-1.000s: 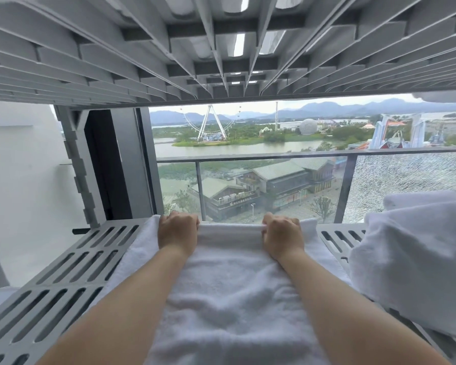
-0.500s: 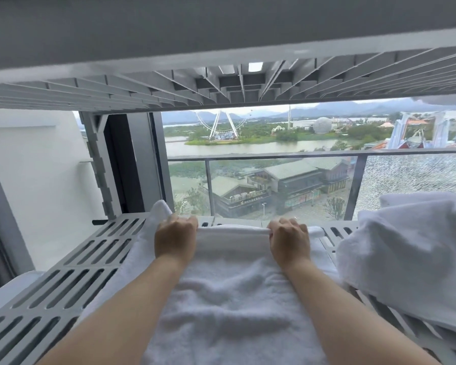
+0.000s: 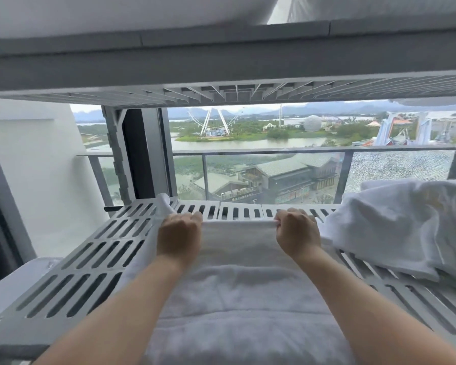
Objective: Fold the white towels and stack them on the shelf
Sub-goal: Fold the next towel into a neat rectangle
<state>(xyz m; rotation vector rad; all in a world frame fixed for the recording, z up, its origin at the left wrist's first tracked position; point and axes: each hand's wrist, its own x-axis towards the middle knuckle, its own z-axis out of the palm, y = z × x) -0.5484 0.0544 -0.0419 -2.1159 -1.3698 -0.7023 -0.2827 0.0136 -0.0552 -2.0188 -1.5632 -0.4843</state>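
A white towel (image 3: 237,291) lies spread on the grey slotted shelf (image 3: 90,262), running from the near edge toward the back. My left hand (image 3: 179,237) and my right hand (image 3: 296,234) each grip its far edge, knuckles up, about a forearm's width apart. The far left corner of the towel sticks up beside my left hand. A second white towel (image 3: 406,222) lies crumpled in a heap on the right side of the shelf, close to my right hand.
Another grey shelf (image 3: 221,67) hangs low overhead, with something white resting on top of it. Behind the shelf is a window with a glass balcony railing (image 3: 274,151). A white wall (image 3: 37,167) stands to the left.
Both hands have drawn the towel's far edge back toward me, uncovering the slots at the back of the shelf. The view has dropped, so the upper shelf's front edge fills the top.
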